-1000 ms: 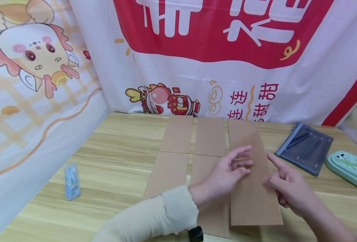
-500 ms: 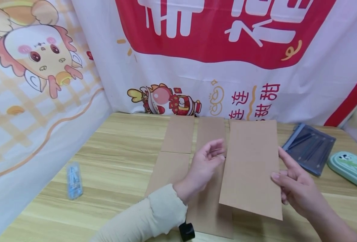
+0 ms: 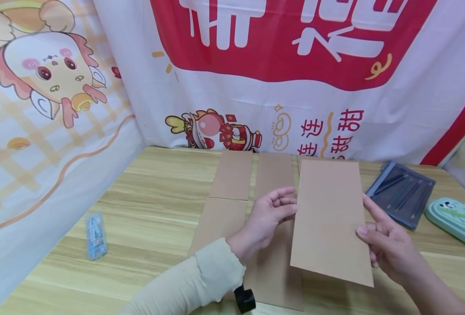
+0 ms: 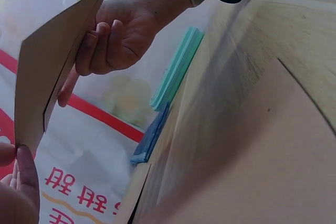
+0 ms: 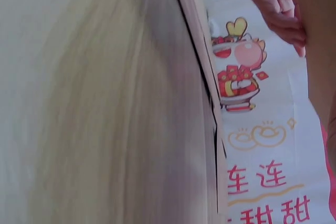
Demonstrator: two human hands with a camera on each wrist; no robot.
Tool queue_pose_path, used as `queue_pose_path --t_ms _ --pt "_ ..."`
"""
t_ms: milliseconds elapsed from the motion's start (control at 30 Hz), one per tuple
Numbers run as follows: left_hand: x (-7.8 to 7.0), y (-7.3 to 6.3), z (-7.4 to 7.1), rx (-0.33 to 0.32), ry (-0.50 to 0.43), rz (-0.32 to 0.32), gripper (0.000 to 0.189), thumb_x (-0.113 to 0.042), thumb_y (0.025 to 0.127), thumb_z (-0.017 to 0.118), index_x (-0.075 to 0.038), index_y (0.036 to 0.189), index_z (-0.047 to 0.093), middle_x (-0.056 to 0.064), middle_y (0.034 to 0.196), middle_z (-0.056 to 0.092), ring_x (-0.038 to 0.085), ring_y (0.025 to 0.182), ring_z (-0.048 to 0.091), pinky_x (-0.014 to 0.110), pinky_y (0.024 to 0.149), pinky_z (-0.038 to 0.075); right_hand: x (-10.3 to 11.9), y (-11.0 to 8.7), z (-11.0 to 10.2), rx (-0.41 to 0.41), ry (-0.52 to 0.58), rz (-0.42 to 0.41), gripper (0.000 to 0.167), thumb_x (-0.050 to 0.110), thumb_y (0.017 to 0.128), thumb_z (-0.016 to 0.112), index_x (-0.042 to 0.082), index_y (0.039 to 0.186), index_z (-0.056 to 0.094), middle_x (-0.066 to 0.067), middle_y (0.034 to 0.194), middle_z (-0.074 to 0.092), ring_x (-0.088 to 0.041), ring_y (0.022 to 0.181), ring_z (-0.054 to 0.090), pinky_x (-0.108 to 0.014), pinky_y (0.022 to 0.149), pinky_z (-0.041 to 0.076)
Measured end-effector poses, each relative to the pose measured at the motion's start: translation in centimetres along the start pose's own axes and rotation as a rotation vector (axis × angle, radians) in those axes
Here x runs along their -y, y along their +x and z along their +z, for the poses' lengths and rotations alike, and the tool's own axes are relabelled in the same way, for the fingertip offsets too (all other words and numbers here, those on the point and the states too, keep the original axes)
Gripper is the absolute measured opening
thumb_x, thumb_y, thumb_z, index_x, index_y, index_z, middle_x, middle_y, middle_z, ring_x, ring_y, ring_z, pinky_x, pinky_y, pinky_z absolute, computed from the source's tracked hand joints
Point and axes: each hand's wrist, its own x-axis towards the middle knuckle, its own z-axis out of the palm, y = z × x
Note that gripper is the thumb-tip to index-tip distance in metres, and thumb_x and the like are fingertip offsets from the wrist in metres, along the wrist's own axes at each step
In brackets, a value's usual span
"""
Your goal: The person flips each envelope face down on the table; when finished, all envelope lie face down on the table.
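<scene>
A brown cardboard sheet (image 3: 330, 218) is held up off the table, its near edge raised and tilted. My right hand (image 3: 389, 238) grips its right edge, thumb on the front face and fingers partly hidden behind. At the opposite edge, my left hand (image 3: 263, 218) pinches the sheet between thumb and finger, as its fingers (image 4: 27, 174) show in the left wrist view. That view also shows a second brown layer along the sheet's edge; whether it is a fold or another piece, I cannot tell. Flat brown cardboard pieces (image 3: 224, 223) lie in columns beneath and to the left.
On the wood-grain table (image 3: 149, 210), a clear case with blue items (image 3: 96, 236) lies at left. A dark mesh pouch (image 3: 405, 192) and a mint panda case (image 3: 458, 223) lie at right. A printed cloth (image 3: 216, 92) hangs behind. A black device (image 3: 244, 299) sits at my left wrist.
The right hand lifted the cardboard sheet and tilted it up from the table. The left hand drew back left off its face, then came to its left edge.
</scene>
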Motion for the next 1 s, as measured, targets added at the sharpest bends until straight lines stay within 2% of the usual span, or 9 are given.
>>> queue_pose_path --t_ms 133,300,467,600,700,733,800,933,1000 --pt "0.1 0.0 0.0 0.005 0.002 -0.028 0.044 0.008 0.082 0.061 -0.006 0.124 0.058 0.003 0.087 0.063 0.010 0.076 0.061 0.027 0.077 0.055 0.3 0.0 -0.4 0.031 -0.080 0.019 0.074 -0.018 0.091 0.019 0.025 0.150 0.005 -0.007 0.087 0.068 -0.005 0.056 0.059 -0.029 0.031 0.032" --pt "0.6 0.0 0.0 0.043 0.012 -0.055 0.049 0.010 0.081 0.061 -0.010 0.125 0.057 0.001 0.084 0.062 0.009 0.072 0.061 0.027 0.076 0.056 0.9 -0.4 -0.9 0.036 -0.176 0.108 0.077 -0.017 0.092 0.025 0.031 0.149 0.005 -0.005 0.083 0.068 -0.010 0.051 0.057 -0.042 0.036 0.021" --pt "1.3 -0.2 0.1 0.099 0.065 -0.069 0.056 0.012 0.080 0.060 -0.009 0.132 0.051 0.002 0.083 0.061 0.009 0.071 0.060 0.029 0.077 0.056 1.5 -0.9 -1.5 -0.012 -0.303 0.245 0.080 -0.012 0.093 0.034 0.033 0.148 -0.004 -0.005 0.085 0.069 -0.012 0.055 0.061 -0.039 0.034 0.035" --pt "2.1 -0.4 0.3 0.153 0.108 -0.099 0.068 0.015 0.078 0.058 -0.009 0.140 0.040 0.002 0.079 0.059 0.010 0.066 0.058 0.029 0.072 0.056 1.6 -1.2 -2.1 -0.012 -0.352 0.360 0.081 -0.007 0.094 0.036 0.040 0.146 -0.005 -0.007 0.097 0.070 -0.020 0.073 0.068 -0.036 0.052 0.054" --pt "2.7 -0.5 0.5 0.180 0.142 -0.123 0.076 0.016 0.078 0.058 -0.012 0.144 0.033 0.004 0.078 0.059 0.011 0.064 0.058 0.029 0.071 0.057 1.6 -1.5 -2.5 0.007 -0.378 0.415 0.081 -0.006 0.094 0.036 0.046 0.144 -0.001 -0.007 0.104 0.068 -0.026 0.084 0.068 -0.043 0.062 0.057" --pt "2.8 -0.6 0.6 0.187 0.160 -0.130 0.078 0.015 0.078 0.059 -0.014 0.145 0.031 0.004 0.078 0.060 0.011 0.064 0.058 0.029 0.071 0.057 1.6 -1.6 -2.5 0.001 -0.402 0.442 0.080 -0.004 0.095 0.037 0.047 0.144 0.000 -0.006 0.103 0.069 -0.026 0.082 0.068 -0.041 0.060 0.057" --pt "2.9 -0.6 0.7 0.206 0.187 -0.144 0.081 0.015 0.078 0.059 -0.016 0.146 0.027 0.005 0.079 0.061 0.011 0.064 0.058 0.030 0.072 0.057 1.6 -1.7 -2.6 -0.006 -0.443 0.487 0.081 -0.002 0.095 0.039 0.042 0.145 -0.007 -0.006 0.099 0.069 -0.022 0.072 0.067 -0.037 0.051 0.055" --pt "3.3 -0.7 1.1 0.231 0.211 -0.168 0.086 0.017 0.077 0.059 -0.015 0.148 0.022 0.005 0.077 0.060 0.011 0.065 0.058 0.028 0.071 0.057 1.7 -1.9 -2.4 -0.034 -0.517 0.609 0.083 0.006 0.096 0.044 0.016 0.143 -0.024 -0.013 0.087 0.067 -0.013 0.050 0.058 -0.029 0.036 0.047" --pt "3.6 -0.7 1.3 0.236 0.221 -0.181 0.087 0.018 0.076 0.058 -0.013 0.148 0.020 0.005 0.076 0.060 0.011 0.063 0.057 0.028 0.069 0.057 1.8 -2.0 -2.3 -0.045 -0.535 0.664 0.085 0.009 0.095 0.046 0.004 0.139 -0.027 -0.014 0.081 0.065 -0.011 0.045 0.053 -0.027 0.035 0.046"
